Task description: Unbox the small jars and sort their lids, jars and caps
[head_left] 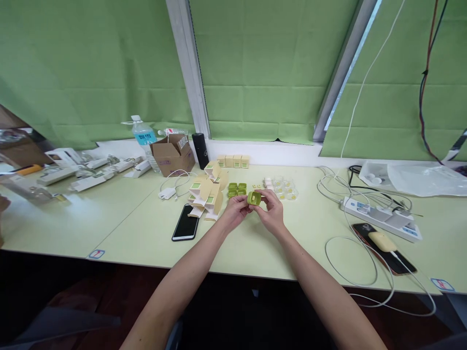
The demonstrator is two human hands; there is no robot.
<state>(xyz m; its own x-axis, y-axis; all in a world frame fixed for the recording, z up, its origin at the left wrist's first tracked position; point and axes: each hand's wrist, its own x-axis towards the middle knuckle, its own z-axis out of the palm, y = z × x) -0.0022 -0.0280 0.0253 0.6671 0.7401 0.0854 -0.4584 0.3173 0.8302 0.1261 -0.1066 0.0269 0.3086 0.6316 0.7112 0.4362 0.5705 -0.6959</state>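
Observation:
Between my two hands is a small green square cup [254, 198], tilted so that its inside faces me; a small pale piece shows in it. My left hand [235, 212] pinches its left side, and my right hand [270, 210] grips its right side. Just behind lie several similar green cups [237, 188] in a cluster. Tiny pale yellow pieces [256, 186] sit beyond the held cup. To their right are small white pieces [269, 183] and clear round plastic cups [285, 188] with yellow at the bottom. Open cream cardboard boxes [206, 194] are piled left of my left hand.
Closed cream boxes [233, 161] line the wall. A phone [185, 222] lies at left, near a white charger [168, 193], a brown carton [172, 154], a black bottle [200, 150] and a water bottle [144, 141]. At right are a power strip [381, 218], loose cables and another phone [397, 262].

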